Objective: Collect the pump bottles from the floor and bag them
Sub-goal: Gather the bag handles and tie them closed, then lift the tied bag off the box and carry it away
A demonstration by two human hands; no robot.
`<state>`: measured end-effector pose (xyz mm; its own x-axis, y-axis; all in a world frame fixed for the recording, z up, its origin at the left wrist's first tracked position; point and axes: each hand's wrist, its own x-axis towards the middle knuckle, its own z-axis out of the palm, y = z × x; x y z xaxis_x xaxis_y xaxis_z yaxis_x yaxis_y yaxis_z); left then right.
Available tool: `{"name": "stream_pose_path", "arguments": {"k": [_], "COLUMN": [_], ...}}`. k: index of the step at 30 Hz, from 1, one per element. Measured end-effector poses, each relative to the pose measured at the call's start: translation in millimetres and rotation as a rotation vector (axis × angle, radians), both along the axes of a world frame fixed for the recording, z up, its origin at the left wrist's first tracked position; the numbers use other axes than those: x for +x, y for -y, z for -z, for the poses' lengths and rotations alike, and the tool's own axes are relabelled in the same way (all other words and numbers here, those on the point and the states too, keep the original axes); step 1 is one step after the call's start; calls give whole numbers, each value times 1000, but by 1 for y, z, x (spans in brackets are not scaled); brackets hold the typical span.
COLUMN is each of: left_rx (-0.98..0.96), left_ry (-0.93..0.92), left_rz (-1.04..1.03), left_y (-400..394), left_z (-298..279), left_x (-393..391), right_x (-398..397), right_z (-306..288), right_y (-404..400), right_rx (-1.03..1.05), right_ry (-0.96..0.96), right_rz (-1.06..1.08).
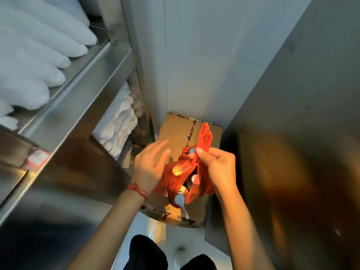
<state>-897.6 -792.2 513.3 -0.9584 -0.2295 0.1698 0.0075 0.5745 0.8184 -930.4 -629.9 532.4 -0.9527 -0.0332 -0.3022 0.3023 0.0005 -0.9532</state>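
Note:
A red plastic bag (180, 184) sits on a sealed cardboard box (176, 131) in a narrow gap. Silver pump heads of the pump bottles (180, 199) poke out of the bag's mouth; the bottle bodies are hidden inside. My right hand (216, 164) pinches one red bag handle, whose end stands up above the fingers. My left hand (151, 162) hovers at the bag's left side with fingers straight and blurred, holding nothing that I can see.
A steel shelf unit (81, 106) with folded white towels (116, 123) fills the left. A steel panel (292, 133) closes the right and a tiled wall (194, 55) the back. My knees and the white floor (136, 227) show below the box.

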Motion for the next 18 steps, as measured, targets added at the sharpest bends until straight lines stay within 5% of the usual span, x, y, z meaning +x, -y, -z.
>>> {"name": "stream_pose_path", "arguments": {"k": [18], "left_rx": [-502], "left_ry": [256], "left_rz": [-296], "left_y": [-24], "left_z": [-4], "left_x": [244], "right_x": [151], "right_z": [-3], "right_y": [-24], "right_rx": [82], "right_ry": [-10], "right_rz": [-146]}}
